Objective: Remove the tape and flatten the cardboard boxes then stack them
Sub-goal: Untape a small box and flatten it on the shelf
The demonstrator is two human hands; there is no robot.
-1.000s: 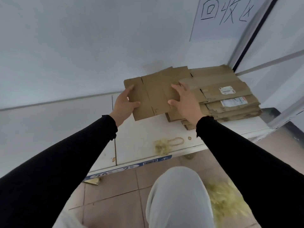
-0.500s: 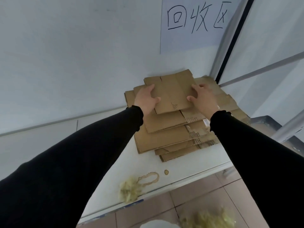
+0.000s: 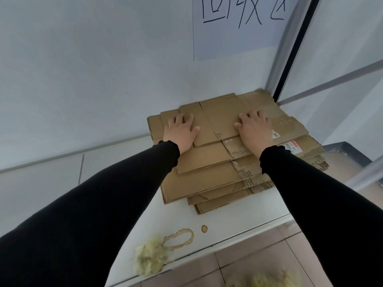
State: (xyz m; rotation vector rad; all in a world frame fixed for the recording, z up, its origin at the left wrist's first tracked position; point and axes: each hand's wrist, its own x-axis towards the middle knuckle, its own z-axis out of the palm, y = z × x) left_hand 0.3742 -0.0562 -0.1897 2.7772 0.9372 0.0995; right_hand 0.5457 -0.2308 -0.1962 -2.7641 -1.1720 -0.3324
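A small flattened cardboard box (image 3: 219, 119) lies on top of a stack of flattened boxes (image 3: 207, 179) against the white wall in the corner. My left hand (image 3: 181, 130) rests flat, palm down, on the top box's left part. My right hand (image 3: 255, 129) presses flat on its right edge and the sheet beside it. Fingers of both hands are spread and hold nothing. Shipping labels (image 3: 290, 146) show on lower sheets at the right.
The stack sits on a white ledge (image 3: 238, 220) above a tiled floor (image 3: 259, 255). Crumpled yellowish tape (image 3: 150, 258) and a tape loop (image 3: 178, 239) lie near the ledge's front edge. A paper sign (image 3: 238, 27) hangs on the wall. A dark frame (image 3: 294, 48) stands at right.
Both hands carried the small flattened box right onto the stack, set it down, and now lie flat on it instead of gripping its edges. The view has moved closer.
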